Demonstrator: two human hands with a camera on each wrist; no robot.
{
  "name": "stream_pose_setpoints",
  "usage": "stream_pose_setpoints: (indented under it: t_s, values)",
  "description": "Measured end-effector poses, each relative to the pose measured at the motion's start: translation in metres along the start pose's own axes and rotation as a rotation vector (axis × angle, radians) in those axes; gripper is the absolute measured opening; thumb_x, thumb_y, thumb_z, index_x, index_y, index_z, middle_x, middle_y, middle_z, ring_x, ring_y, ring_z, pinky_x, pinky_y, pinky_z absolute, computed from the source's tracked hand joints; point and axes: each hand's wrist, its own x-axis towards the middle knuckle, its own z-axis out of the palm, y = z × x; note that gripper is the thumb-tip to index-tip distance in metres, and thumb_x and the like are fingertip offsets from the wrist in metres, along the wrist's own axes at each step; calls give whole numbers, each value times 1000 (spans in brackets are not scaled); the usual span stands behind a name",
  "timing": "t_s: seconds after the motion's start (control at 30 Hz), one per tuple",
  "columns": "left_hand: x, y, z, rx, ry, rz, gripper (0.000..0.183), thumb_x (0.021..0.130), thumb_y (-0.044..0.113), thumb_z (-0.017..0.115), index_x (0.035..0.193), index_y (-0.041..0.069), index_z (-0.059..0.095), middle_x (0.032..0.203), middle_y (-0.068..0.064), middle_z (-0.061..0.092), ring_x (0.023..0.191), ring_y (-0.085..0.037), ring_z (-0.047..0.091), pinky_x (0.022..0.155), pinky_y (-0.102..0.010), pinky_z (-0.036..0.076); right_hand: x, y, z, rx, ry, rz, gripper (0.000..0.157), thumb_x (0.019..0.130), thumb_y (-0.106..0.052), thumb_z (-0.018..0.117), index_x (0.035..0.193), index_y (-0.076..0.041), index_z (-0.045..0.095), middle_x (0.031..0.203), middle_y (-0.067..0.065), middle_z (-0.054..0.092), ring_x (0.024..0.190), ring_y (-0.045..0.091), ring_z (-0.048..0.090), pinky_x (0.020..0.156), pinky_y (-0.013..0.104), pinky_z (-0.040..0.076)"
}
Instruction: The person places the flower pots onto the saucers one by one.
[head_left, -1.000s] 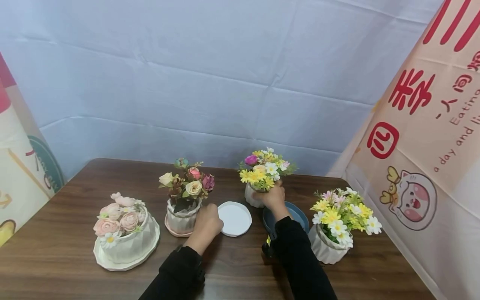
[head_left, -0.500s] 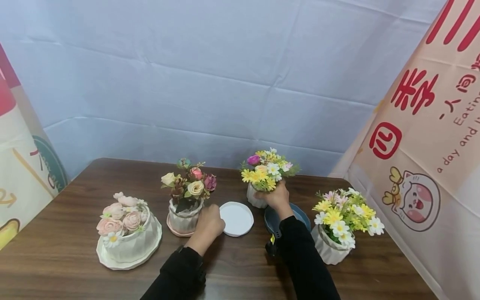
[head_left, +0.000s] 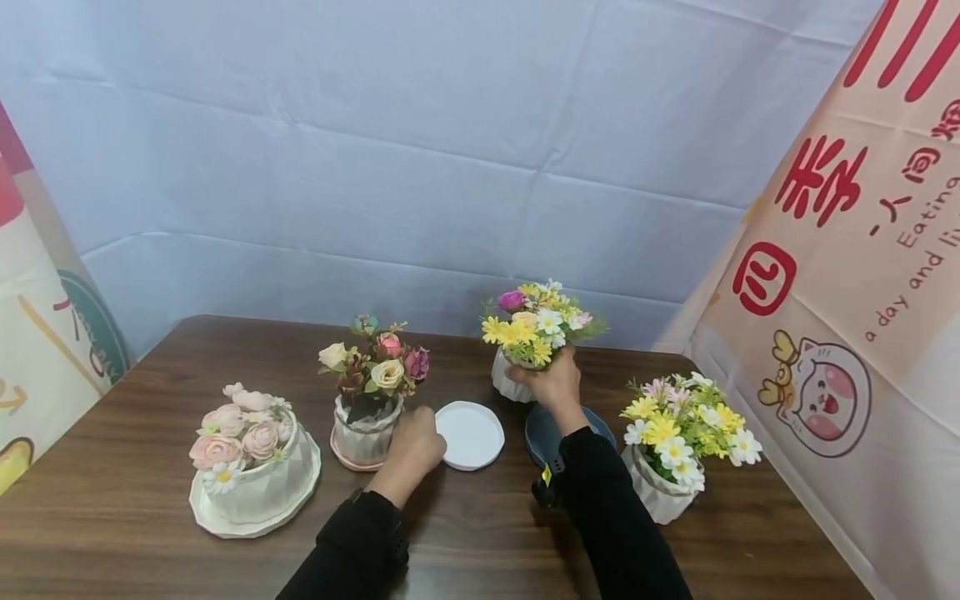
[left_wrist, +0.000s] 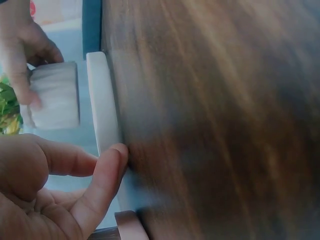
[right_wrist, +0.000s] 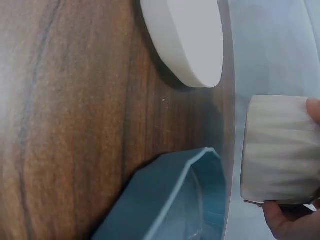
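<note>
My right hand [head_left: 557, 382] grips one flowerpot [head_left: 508, 379] of four; my left hand [head_left: 415, 437] is curled beside one white saucer [head_left: 472, 436], whether pinching it I can't tell.

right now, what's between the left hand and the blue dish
The white plate lies between the left hand and the blue dish; the head view shows it.

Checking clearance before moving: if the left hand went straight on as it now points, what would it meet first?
Probably the white plate: the left hand is right by its rim in both the head and left wrist views. Depth is unclear, so they may be touching.
</note>
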Motion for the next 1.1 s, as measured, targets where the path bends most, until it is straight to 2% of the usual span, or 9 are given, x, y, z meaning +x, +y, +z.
stream_pose_setpoints:
  t_s: [0.43, 0.6, 0.83, 1.1]
  values:
    - [-1, -2, -1, -15, -23, -6, 6, 72, 0, 60, 73, -6, 60, 67, -11, 53, 67, -25, 52, 65, -41, 46, -10, 2, 2, -26, -33, 5, 103, 68, -33, 81, 143, -3, 17, 134, 23, 33, 118, 44, 38, 90, 53, 39]
    - [-1, -2, -2, -17, -27, -12, 6, 71, 0, 60, 73, -6, 60, 67, -12, 53, 68, -26, 52, 67, -41, 46, -17, -1, 3, -40, -60, -23, 99, 69, -33, 81, 143, -5, 21, 135, 23, 30, 114, 44, 41, 86, 53, 41]
    - [1, -2, 0, -18, -51, -32, 8, 72, -1, 60, 77, -7, 61, 69, -12, 53, 69, -25, 52, 67, -41, 47, -28, -4, 4, -29, -54, -74, 96, 66, -30, 83, 140, -5, 28, 130, 23, 37, 110, 40, 46, 85, 51, 42]
    - [1, -1, -2, -23, -72, -49, 4, 72, 0, 60, 73, -5, 59, 68, -11, 52, 66, -24, 51, 64, -37, 47, -39, -10, 1, 14, -88, -171, 87, 64, -26, 85, 137, -14, 39, 130, 13, 46, 112, 29, 49, 89, 49, 40]
